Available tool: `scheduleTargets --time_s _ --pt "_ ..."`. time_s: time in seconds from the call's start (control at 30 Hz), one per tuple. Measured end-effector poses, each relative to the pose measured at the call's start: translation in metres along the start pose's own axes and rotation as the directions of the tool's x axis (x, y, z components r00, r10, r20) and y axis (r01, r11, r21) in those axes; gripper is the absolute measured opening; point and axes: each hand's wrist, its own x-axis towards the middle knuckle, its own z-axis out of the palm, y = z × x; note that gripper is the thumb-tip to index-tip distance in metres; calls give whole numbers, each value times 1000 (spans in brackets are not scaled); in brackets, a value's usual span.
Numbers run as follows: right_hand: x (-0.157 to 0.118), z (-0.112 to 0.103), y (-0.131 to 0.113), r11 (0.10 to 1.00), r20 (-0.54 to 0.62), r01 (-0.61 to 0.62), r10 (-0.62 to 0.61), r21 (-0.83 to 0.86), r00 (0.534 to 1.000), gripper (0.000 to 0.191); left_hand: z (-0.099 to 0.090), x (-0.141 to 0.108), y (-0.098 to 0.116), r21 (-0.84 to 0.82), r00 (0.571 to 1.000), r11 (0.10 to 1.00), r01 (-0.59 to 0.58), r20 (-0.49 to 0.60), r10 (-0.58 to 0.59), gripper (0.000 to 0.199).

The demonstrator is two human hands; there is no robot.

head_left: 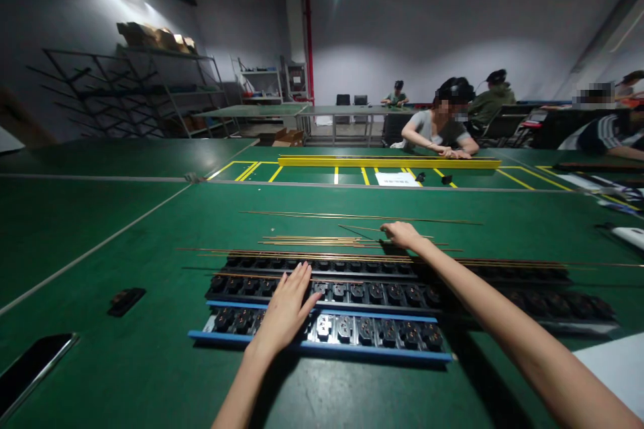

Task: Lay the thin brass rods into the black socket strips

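My left hand (288,305) lies flat, fingers spread, over a strip of black socket modules (372,332) edged with blue rails (372,352). Farther out, my right hand (401,234) pinches a thin brass rod (359,227), which points left from the fingertips just above the table. Several loose brass rods (306,240) lie left of that hand. More long rods (282,255) rest along the far black module strips. A single rod (312,277) crosses the middle strip (357,293), passing by my left fingers. What lies under my left palm is hidden.
A phone (35,372) and a small black part (125,301) lie at the left. White paper (616,365) is at the right edge. Beyond the rods, a long yellow bar (387,162) lies before a seated co-worker (443,124), near a white sheet (397,179).
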Motion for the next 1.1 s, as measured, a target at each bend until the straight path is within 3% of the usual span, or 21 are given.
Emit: scheduleTargets --time_s 0.27,0.5,0.63,0.87,1.0,1.1 --pt "-29 -10 -30 994 -186 0 20 106 982 45 3 -3 0 -16 999 1000 10 -45 -11 59" --pt "-56 -19 -74 969 -323 161 -95 186 942 43 4 -6 3 -38 998 999 28 -61 -30 59" --pt "-68 -21 -86 950 -383 247 -159 192 910 45 -1 -7 6 -19 991 1000 16 -135 -19 56" --pt "-87 -33 -104 925 -458 336 -225 176 860 45 -21 29 16 150 955 987 -51 -281 92 52" --pt "-97 -32 -119 897 -508 405 -270 177 818 45 -28 49 22 197 955 975 -102 -254 151 51" --pt "-103 -28 -126 879 -549 444 -288 174 784 45 -25 49 23 186 957 973 -134 -230 175 52"
